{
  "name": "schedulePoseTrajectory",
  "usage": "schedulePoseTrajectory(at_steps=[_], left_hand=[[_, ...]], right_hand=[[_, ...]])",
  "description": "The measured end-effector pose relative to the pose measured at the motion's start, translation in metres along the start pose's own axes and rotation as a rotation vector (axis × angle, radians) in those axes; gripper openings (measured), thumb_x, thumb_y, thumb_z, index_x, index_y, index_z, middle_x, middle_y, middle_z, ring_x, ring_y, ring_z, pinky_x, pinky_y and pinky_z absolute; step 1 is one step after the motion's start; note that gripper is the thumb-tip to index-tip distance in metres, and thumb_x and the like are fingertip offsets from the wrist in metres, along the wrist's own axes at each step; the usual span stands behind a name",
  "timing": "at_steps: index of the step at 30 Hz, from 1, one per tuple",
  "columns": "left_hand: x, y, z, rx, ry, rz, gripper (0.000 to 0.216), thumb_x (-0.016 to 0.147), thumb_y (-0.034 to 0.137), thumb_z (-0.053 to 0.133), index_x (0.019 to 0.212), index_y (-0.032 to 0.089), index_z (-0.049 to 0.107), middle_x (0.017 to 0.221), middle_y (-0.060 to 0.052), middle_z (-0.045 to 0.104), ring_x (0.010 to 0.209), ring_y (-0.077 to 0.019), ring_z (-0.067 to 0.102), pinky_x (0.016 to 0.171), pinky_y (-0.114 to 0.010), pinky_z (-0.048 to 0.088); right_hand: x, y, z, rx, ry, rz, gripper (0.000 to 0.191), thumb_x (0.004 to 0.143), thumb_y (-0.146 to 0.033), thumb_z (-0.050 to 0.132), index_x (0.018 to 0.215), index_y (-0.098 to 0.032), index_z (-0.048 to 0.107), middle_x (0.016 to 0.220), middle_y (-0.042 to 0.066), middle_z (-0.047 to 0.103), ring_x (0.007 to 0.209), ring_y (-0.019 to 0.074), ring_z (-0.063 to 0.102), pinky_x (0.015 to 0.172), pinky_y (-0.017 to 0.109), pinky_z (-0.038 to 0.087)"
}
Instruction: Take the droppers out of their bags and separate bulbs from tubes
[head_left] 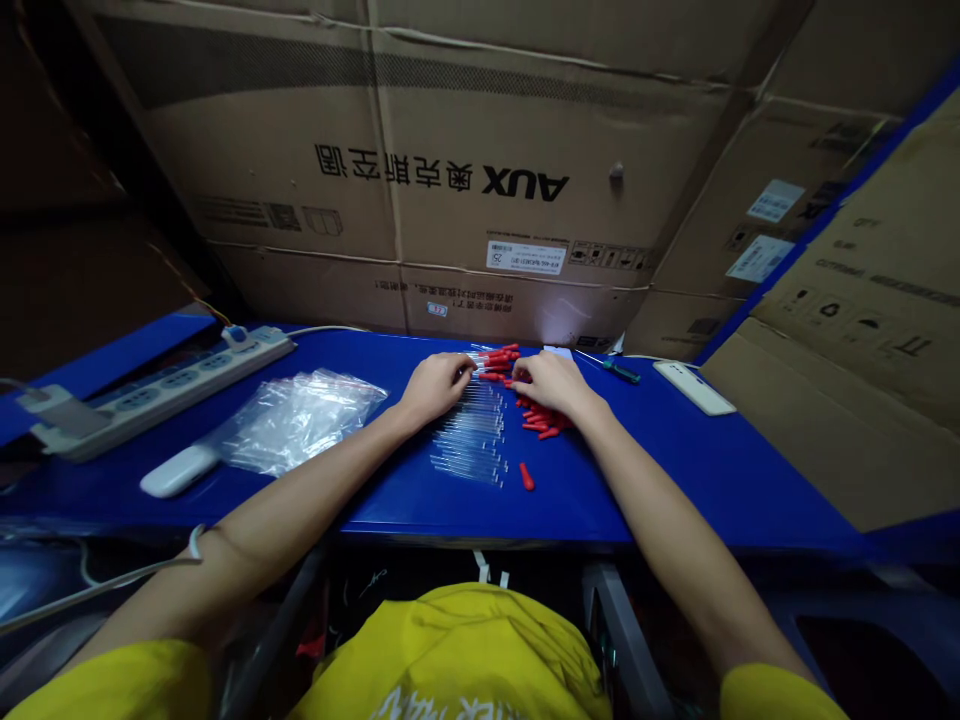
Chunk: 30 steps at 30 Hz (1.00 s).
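Many thin clear glass dropper tubes lie side by side on the blue table. My left hand is closed at the far end of the row, its fingertips pinching a glass tube that they mostly hide. Across from it, my right hand is closed too, thumb and fingers pinched at a red rubber bulb by the tube ends. Several droppers with red bulbs fitted lie just beyond my hands. A pile of loose red bulbs sits beneath my right hand. One red bulb lies alone nearer me.
Left of the tubes lie clear plastic bags, a white rounded device and a long power strip. To the right are a screwdriver and a phone. A cardboard wall closes off the back.
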<state>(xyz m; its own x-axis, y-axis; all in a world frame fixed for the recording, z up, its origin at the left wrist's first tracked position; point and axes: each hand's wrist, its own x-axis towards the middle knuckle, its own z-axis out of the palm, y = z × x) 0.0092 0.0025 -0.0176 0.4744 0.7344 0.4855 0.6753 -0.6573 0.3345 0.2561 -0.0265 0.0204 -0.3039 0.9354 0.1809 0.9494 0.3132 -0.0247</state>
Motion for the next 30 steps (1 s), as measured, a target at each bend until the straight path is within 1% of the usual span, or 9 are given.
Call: schedulePoseTrajectory(at_steps=[3,8,13,16,18,21,24,26,30], left_hand=[[-0.002,0.006,-0.002,-0.038,0.008,0.048,0.025,0.102,0.024,0.053,0.11,0.019,0.076,0.111,-0.01,0.081,0.102,-0.0258,0.073,0.092,-0.039,0.055],[-0.003,0.016,-0.005,-0.082,0.049,0.18,0.025,0.105,0.025,0.052,0.115,0.019,0.073,0.115,-0.01,0.079,0.106,-0.0245,0.068,0.096,-0.04,0.053],[-0.003,0.015,-0.007,-0.089,0.073,0.157,0.024,0.106,0.025,0.051,0.117,0.019,0.072,0.112,-0.009,0.076,0.104,-0.0241,0.066,0.096,-0.04,0.052],[-0.004,0.013,-0.008,-0.079,0.095,0.156,0.025,0.107,0.027,0.051,0.121,0.018,0.07,0.116,-0.011,0.072,0.108,-0.0251,0.063,0.099,-0.042,0.052],[-0.005,0.015,-0.008,-0.074,0.164,0.184,0.028,0.107,0.029,0.053,0.129,0.019,0.066,0.125,-0.013,0.066,0.117,-0.0269,0.06,0.105,-0.045,0.051],[-0.005,0.02,-0.005,-0.115,0.354,0.193,0.045,0.104,0.032,0.061,0.147,0.022,0.054,0.142,-0.016,0.055,0.134,-0.0306,0.053,0.115,-0.051,0.047],[-0.004,0.025,0.003,-0.262,0.55,0.028,0.064,0.099,0.039,0.069,0.155,0.021,0.043,0.151,-0.019,0.049,0.139,-0.033,0.052,0.111,-0.05,0.052],[-0.004,0.027,0.008,-0.433,0.509,-0.098,0.059,0.1,0.043,0.067,0.151,0.019,0.048,0.146,-0.019,0.057,0.13,-0.0312,0.06,0.103,-0.046,0.056],[-0.008,0.031,0.015,-0.683,0.159,-0.104,0.039,0.107,0.046,0.051,0.129,0.018,0.067,0.125,-0.012,0.075,0.115,-0.0266,0.07,0.104,-0.042,0.055]], right_hand=[[0.006,-0.012,0.002,-0.117,-0.048,-0.015,0.016,0.095,-0.03,0.072,0.105,-0.022,0.081,0.101,0.014,0.081,0.095,0.0287,0.076,0.077,0.033,0.052],[0.006,-0.019,0.003,-0.202,-0.038,-0.04,0.018,0.091,-0.019,0.07,0.106,-0.018,0.08,0.105,0.02,0.08,0.099,0.0329,0.076,0.081,0.037,0.053],[0.004,-0.011,-0.002,-0.129,0.019,-0.092,0.013,0.088,-0.018,0.068,0.097,-0.018,0.078,0.098,0.018,0.08,0.093,0.0309,0.075,0.08,0.036,0.051],[0.003,0.003,-0.006,0.127,0.099,-0.132,0.013,0.085,-0.019,0.069,0.097,-0.019,0.075,0.097,0.011,0.079,0.088,0.0243,0.072,0.078,0.032,0.05],[0.002,0.012,-0.006,0.382,0.183,-0.171,0.013,0.083,-0.019,0.069,0.096,-0.019,0.072,0.092,0.006,0.077,0.082,0.0198,0.069,0.076,0.029,0.05],[0.001,0.016,-0.002,0.717,0.304,-0.192,0.015,0.082,-0.024,0.068,0.097,-0.019,0.069,0.081,0.001,0.071,0.07,0.0154,0.062,0.069,0.028,0.049],[0.0,0.006,0.006,0.969,0.37,-0.165,0.028,0.085,-0.031,0.068,0.11,-0.021,0.067,0.078,-0.002,0.065,0.067,0.0142,0.058,0.066,0.028,0.048],[0.0,-0.009,0.013,1.095,0.397,-0.147,0.035,0.087,-0.035,0.067,0.12,-0.022,0.063,0.08,-0.002,0.064,0.068,0.0143,0.058,0.066,0.028,0.048],[-0.003,-0.039,0.026,1.107,0.419,-0.151,0.035,0.089,-0.036,0.068,0.119,-0.026,0.054,0.087,-0.001,0.069,0.069,0.0149,0.062,0.065,0.027,0.048]])
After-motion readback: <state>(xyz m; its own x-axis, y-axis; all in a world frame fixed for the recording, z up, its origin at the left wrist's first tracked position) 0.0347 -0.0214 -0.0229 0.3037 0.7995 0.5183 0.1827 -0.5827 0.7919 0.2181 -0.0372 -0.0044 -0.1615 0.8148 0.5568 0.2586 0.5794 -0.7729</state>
